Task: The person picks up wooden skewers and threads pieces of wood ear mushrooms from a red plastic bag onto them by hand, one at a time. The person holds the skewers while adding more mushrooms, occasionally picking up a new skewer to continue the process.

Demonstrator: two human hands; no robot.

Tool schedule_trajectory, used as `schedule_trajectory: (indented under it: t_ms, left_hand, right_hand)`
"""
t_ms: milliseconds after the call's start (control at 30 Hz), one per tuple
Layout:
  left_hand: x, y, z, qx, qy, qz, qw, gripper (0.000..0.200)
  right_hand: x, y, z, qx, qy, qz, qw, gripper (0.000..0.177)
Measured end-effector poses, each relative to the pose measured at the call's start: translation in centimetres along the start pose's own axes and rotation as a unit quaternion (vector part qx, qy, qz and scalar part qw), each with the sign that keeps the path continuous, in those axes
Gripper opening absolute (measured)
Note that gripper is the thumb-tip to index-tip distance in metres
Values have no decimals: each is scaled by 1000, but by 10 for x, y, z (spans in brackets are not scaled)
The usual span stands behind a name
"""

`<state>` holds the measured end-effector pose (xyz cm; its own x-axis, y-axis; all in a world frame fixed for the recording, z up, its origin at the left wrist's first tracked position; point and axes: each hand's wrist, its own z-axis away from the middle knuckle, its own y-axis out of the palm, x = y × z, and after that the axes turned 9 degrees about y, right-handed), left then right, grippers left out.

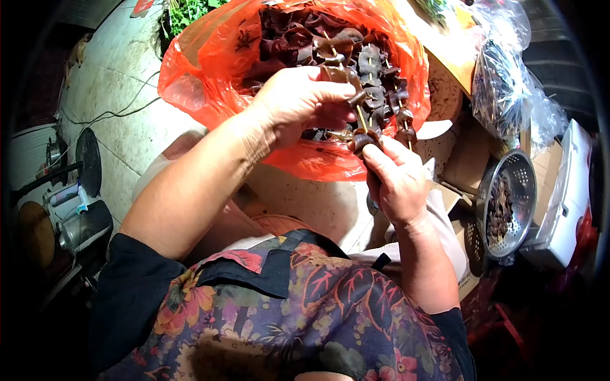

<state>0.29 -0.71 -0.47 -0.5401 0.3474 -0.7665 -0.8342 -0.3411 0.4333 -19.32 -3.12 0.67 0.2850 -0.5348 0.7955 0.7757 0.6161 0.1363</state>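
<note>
A bamboo skewer (361,118) threaded with dark brown wood ear mushroom pieces slants between my two hands. My left hand (298,105) is closed round pieces on its upper part. Lower down, my right hand (399,183) pinches a wood ear piece (363,140) at the near end; its other fingers are partly hidden. Bare stick shows between the hands. Beneath them an open orange-red plastic bag (190,79) holds many loose wood ear pieces (286,44). Other loaded skewers (371,66) lie across the bag's right side, just beyond my right hand.
At right, a metal colander (529,184) holds dark pieces, beside a white box (562,197). Clear plastic bags (502,89) lie above them. Green leaves (190,14) are behind the bag. A dark pan (89,162) and a metal pot (89,225) stand at left, near a cable (114,114).
</note>
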Motion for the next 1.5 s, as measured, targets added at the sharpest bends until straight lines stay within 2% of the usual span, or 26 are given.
schedule_trajectory:
  t_ms: [233,433,600,633,767,833,900,1000,1067,1100,1200,1233,1267,1333,1400,1500]
  left_hand:
    - [7,3,4,31,2,-14,999,17]
    - [3,2,6,66,-16,-28,997,18]
    - [12,8,3,47,10,21,999,20]
    - [12,8,4,52,43,8,998,21]
    - [15,5,2,72,21,36,997,23]
    - [19,4,0,84,39,22,995,24]
    - [19,5,2,85,37,22,995,23]
    - [18,5,2,88,41,30,995,22]
    - [17,5,1,91,48,36,994,22]
    - [15,4,1,85,39,22,995,22]
    - [8,2,-3,72,5,8,997,26]
    - [2,2,-4,64,4,25,998,27]
    - [1,1,-6,16,2,51,999,26]
    - [3,-6,-12,8,3,95,995,23]
    - [6,-7,-14,-37,39,78,995,18]
    - [5,-7,-18,-57,99,55,992,14]
  right_hand:
    - [1,0,2,-7,28,-25,999,17]
    - [0,0,0,9,10,-19,1000,17]
    - [0,-1,-3,-5,-6,-3,1000,18]
    - [1,-1,-2,-5,-6,-4,1000,18]
    - [2,-1,1,14,20,-34,999,19]
    - [-1,-3,-1,23,30,-44,998,19]
    - [-7,-5,-5,31,-16,-32,999,19]
    - [-7,-4,-7,28,-38,-29,998,19]
    - [1,-3,-5,27,-6,-43,999,19]
    - [3,-3,-4,27,26,-57,998,20]
    - [4,-7,-4,30,18,-33,999,22]
    - [5,-8,-4,28,19,-31,999,22]
    - [8,-9,-4,53,29,-44,997,25]
    - [7,-10,-5,78,41,-53,995,28]
    - [-1,-9,-7,102,78,-100,987,35]
    - [-2,-7,-7,113,106,-124,980,39]
